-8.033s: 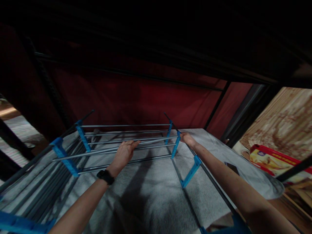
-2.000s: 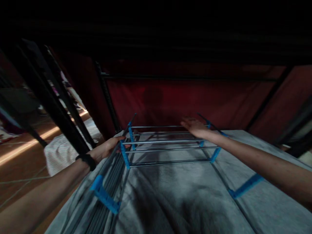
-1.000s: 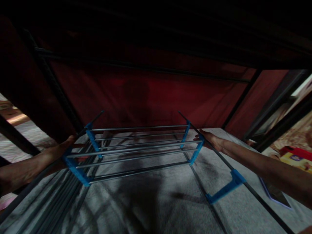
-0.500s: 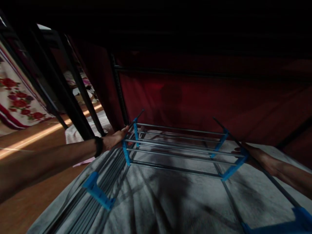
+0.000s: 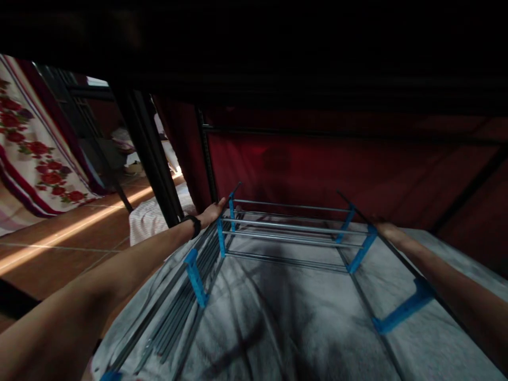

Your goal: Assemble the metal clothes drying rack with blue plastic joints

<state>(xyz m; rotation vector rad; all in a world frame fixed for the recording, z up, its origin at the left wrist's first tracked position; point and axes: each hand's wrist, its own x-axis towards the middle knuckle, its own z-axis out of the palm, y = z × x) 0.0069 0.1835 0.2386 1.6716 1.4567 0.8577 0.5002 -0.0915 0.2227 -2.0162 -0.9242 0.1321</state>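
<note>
A half-built rack of grey metal tubes [image 5: 296, 226] and blue plastic brackets [image 5: 363, 250] lies on a grey-white blanket [image 5: 309, 312]. Several cross tubes span its far half. My left hand [image 5: 213, 212], with a dark band at the wrist, is closed on the rack's far left side, beside a blue bracket. At the far right side my right hand [image 5: 383, 227] grips the long side tube by a bracket; its fingers are mostly hidden in shadow. Nearer me, blue brackets [image 5: 196, 278] on both sides have no tubes between them.
Loose metal tubes [image 5: 178, 312] lie bundled inside the rack's left side. Dark bed frame posts [image 5: 153, 153] stand at left, with a dark structure overhead. A red cloth [image 5: 317, 164] hangs behind. Further left are a floral curtain [image 5: 43, 153] and tiled floor [image 5: 79, 227].
The view has shifted, so more of the near left side shows. Both hands remain at the rack's far sides; my right hand now sits just beyond the bracket it was touching.
</note>
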